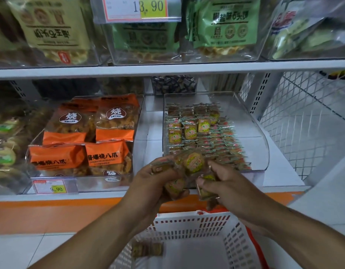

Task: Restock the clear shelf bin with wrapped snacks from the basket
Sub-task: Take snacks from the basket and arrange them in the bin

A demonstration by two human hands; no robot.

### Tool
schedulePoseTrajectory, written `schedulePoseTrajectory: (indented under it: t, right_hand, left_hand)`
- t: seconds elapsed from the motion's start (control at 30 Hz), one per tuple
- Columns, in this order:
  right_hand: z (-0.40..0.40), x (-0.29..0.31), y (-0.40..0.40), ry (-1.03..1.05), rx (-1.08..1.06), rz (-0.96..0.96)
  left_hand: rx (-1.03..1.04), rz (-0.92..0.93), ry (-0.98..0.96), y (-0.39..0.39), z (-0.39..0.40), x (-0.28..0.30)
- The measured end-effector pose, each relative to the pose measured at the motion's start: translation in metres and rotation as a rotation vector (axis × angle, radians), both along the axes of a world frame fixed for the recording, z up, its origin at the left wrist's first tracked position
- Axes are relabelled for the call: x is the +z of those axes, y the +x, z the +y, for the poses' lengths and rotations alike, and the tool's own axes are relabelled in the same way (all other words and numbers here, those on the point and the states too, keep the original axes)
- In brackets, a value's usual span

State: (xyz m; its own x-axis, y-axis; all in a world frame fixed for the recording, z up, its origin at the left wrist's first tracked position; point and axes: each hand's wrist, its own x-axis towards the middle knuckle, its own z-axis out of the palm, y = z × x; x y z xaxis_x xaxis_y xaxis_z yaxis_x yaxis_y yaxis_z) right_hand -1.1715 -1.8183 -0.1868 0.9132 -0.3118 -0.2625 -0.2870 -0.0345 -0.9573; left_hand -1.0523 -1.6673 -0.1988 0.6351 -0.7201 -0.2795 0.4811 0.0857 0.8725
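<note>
both hands are up between the white basket (pixel 189 224) and the clear shelf bin (pixel 251 133), sharing 1 loose clump of wrapped snacks (pixel 193 162). the left hand (pixel 158 179) has its fingers curled round several packets from the left side, and the right hand (pixel 224 183) pinches others from the right, with 1 or 2 packets hanging below its fingers over the basket's rim. the clump sits just in front of the bin's low front lip, not yet inside it. the bin already holds rows of the same small packets, thicker toward the back left. a few more packets (pixel 147 249) lie on the basket floor. these look light, each a small biscuit sealed in crinkly film, so weight is no trouble; the film is probably slick and the packets slide against each other, which makes a handful apt to shed pieces from the bottom. the biscuit inside seems brittle, so squeezing hard is a poor answer. cupping from underneath with fingers spread would likely hold them better than pinching the crimped ends, and the dangling ones look the likeliest to drop. beside the bin stands another with orange bags (pixel 109 133).
</note>
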Motion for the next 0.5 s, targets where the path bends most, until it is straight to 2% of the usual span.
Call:
schedulePoseTrajectory:
  t: [0.17, 0.33, 0.43, 0.5]
  right_hand:
    - [0.002, -0.003, 0.000, 0.008, 0.110, 0.051]
    - [-0.006, 0.005, -0.004, -0.049, 0.231, 0.080]
    - [-0.025, 0.015, -0.005, -0.242, 0.027, 0.023]
    - [-0.034, 0.023, -0.006, -0.201, -0.089, -0.057]
  left_hand:
    - [-0.002, -0.079, 0.060, -0.005, 0.000, -0.002]
    - [0.051, -0.044, 0.134, -0.003, 0.001, 0.000]
    - [0.122, 0.020, 0.111, -0.001, 0.002, 0.002]
    - [0.146, -0.003, 0.116, -0.002, 0.003, 0.002]
